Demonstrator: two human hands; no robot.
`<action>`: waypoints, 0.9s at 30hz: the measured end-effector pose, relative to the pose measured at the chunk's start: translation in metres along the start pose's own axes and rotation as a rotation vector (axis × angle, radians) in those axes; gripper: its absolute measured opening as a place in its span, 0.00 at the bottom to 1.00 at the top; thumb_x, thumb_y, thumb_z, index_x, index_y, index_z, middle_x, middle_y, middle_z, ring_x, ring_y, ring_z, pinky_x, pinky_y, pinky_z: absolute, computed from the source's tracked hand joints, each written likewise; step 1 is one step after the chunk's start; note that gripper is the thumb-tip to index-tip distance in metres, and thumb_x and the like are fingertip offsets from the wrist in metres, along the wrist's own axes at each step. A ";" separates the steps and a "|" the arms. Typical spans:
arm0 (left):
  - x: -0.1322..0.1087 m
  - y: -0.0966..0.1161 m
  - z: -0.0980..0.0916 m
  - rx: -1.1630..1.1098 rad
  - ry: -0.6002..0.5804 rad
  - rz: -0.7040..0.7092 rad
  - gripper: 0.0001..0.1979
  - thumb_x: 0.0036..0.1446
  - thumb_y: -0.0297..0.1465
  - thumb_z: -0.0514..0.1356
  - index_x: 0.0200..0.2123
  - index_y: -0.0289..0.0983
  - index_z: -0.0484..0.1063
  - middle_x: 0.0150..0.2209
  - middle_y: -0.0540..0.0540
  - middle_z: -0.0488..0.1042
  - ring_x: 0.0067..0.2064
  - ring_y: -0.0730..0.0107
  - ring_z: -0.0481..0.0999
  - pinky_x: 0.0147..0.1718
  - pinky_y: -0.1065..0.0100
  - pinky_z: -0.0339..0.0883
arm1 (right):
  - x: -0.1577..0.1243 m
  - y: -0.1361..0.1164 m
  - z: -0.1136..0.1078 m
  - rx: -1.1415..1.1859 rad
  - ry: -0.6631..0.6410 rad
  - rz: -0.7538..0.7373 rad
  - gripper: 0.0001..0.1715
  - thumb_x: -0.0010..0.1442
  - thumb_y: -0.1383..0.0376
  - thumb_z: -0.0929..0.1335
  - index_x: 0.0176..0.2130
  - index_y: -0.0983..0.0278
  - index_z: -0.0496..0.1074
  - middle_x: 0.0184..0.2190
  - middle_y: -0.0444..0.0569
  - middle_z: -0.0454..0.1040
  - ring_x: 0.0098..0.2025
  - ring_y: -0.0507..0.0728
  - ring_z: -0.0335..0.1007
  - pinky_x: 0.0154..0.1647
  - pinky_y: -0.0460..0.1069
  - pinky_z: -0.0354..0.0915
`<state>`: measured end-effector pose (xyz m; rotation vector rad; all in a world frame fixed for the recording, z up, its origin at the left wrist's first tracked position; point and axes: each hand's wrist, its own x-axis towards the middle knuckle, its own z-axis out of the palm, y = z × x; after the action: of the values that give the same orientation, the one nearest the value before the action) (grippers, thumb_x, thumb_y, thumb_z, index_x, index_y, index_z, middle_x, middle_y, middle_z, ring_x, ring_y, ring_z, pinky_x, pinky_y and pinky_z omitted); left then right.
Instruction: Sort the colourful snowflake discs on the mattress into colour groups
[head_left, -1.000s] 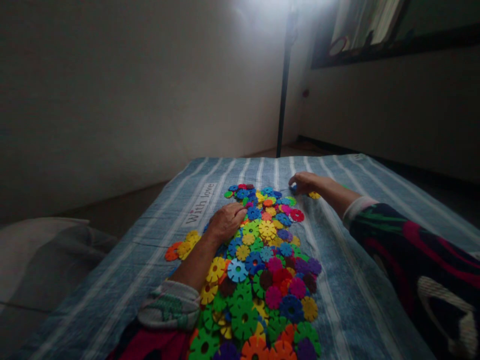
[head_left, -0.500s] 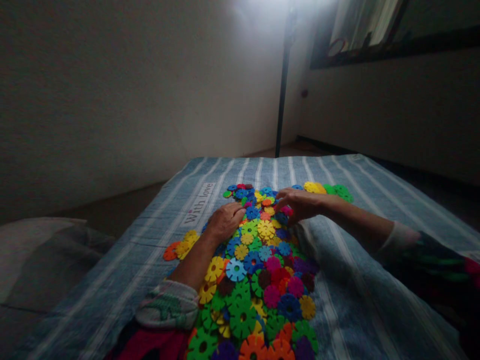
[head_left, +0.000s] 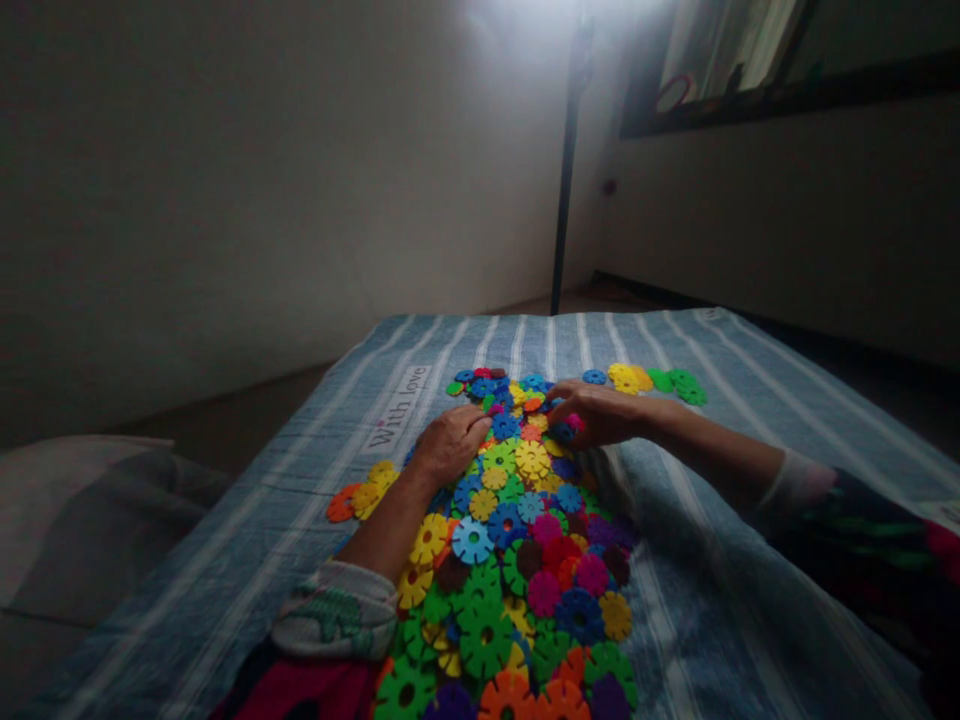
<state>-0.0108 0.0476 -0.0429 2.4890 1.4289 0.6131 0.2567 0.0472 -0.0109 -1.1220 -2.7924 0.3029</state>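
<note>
Many plastic snowflake discs with slotted rims lie in a long, overlapping pile, among them a yellow snowflake disc (head_left: 532, 459) and a dark blue snowflake disc (head_left: 579, 614). My left hand (head_left: 453, 443) rests on the pile's left edge, its fingers stretched out flat and partly hidden from me. At the far right side of the pile, my right hand (head_left: 596, 408) arches over a few discs with thumb and fingers apart. Near its palm shows a pink disc (head_left: 574, 422). No disc is visibly gripped in either hand.
A striped blue cloth (head_left: 720, 500) covers the surface under the pile. Joined yellow discs (head_left: 622, 378) and green discs (head_left: 684, 386) lie at the far right. Yellow discs (head_left: 375, 487) and an orange disc (head_left: 343, 503) sit left of my forearm. A dark pole (head_left: 567, 200) stands behind.
My right hand has shifted slightly left and down onto the discs, uncovering the small blue disc behind it. My left hand has stayed in place.
</note>
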 end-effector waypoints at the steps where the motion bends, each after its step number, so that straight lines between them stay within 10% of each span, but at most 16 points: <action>1: 0.000 0.000 0.000 0.001 0.000 -0.007 0.19 0.61 0.38 0.45 0.32 0.39 0.74 0.40 0.43 0.78 0.46 0.61 0.75 0.50 0.63 0.66 | -0.001 0.001 -0.004 0.032 0.010 0.005 0.23 0.48 0.66 0.74 0.47 0.61 0.78 0.54 0.56 0.69 0.54 0.63 0.67 0.52 0.54 0.64; 13: 0.000 -0.001 0.000 -0.019 0.008 0.008 0.18 0.60 0.37 0.46 0.31 0.38 0.74 0.37 0.43 0.77 0.43 0.62 0.75 0.48 0.63 0.67 | -0.007 0.066 -0.037 0.004 0.162 0.491 0.16 0.51 0.65 0.72 0.42 0.64 0.78 0.36 0.50 0.78 0.38 0.57 0.73 0.37 0.46 0.63; 27: 0.000 -0.003 0.001 -0.018 0.012 0.008 0.18 0.60 0.37 0.47 0.31 0.38 0.74 0.38 0.44 0.77 0.42 0.64 0.74 0.47 0.64 0.67 | 0.022 0.095 -0.013 -0.251 -0.067 0.554 0.26 0.50 0.64 0.72 0.50 0.62 0.75 0.43 0.51 0.79 0.43 0.58 0.74 0.38 0.45 0.64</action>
<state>-0.0126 0.0491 -0.0447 2.4833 1.4117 0.6402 0.3068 0.1315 -0.0192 -1.9717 -2.5673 0.0320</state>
